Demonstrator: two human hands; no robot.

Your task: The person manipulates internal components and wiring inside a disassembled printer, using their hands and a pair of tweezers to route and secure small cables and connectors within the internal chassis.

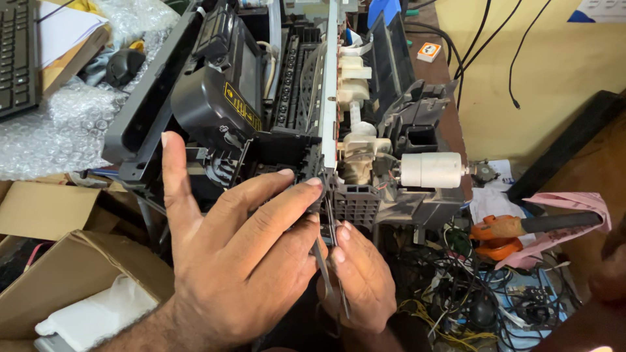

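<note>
Head view: I look down on an opened printer [280, 98] tipped on its side, its black casing and inner frame exposed.
Left hand [235, 261]: I see it large in the foreground at about 7 o'clock, thumb raised toward 11 o'clock, fingers stretched up to the lower edge of the printer; its fingertips [313, 184] press on a black plastic part there.
Left hand state: fingers long and loosely spread, resting on the part rather than wrapped round it.
Right hand [362, 280]: at about 6 o'clock, just beside the left hand and below the printer, fingers curled round a thin dark tool [324, 261].
Thin dark tool: it runs from the right hand's grip up toward 12 o'clock, its upper end at the black part under the left fingertips; I cannot tell what kind of tip it has.
Printer position: centre of my view, from 11 o'clock to 3 o'clock, with a white metal rail [330, 78] running up its middle.
White cylinder [432, 169]: a motor-like part at 3 o'clock on the printer's right side.
Orange-handled tool [515, 227]: lies at 4 o'clock on pink paper [574, 202], well apart from both hands.
Cardboard boxes [59, 261]: at 8 o'clock, beside the left wrist.
Bubble wrap [59, 130]: at 10 o'clock, with a keyboard [16, 52] beyond it.
Cable tangle [456, 287]: at 5 o'clock, near the right hand.
</note>
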